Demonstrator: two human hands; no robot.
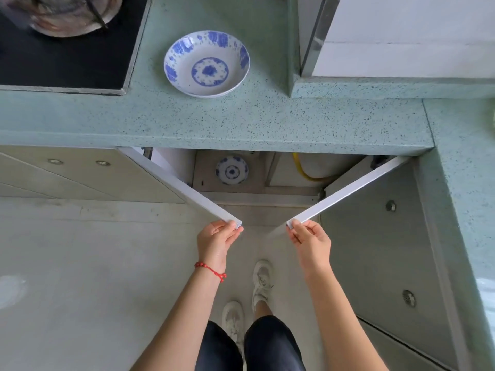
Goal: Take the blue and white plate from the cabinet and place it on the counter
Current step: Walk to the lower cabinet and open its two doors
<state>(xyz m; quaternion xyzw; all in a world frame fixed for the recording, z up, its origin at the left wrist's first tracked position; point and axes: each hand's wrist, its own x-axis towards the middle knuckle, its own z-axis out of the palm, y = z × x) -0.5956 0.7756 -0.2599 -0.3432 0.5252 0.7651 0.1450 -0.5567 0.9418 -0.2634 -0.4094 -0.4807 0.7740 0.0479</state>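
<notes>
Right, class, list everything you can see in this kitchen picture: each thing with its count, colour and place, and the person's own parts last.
plate on counter: one, blue and white, on the counter beside the hob
plate in cabinet: one, blue and white, on the cabinet floor
counter: one, speckled green, across the top and down the right
hob: one, black, top left
pan: one, metal, on the hob
cabinet doors: two, white edged, swung open below the counter
hose: one, yellow, inside the cabinet at right
bracelet: one, red, on the left wrist
shoes: two, white, on the floor
left hand: grips the left door's corner
right hand: grips the right door's corner
</notes>
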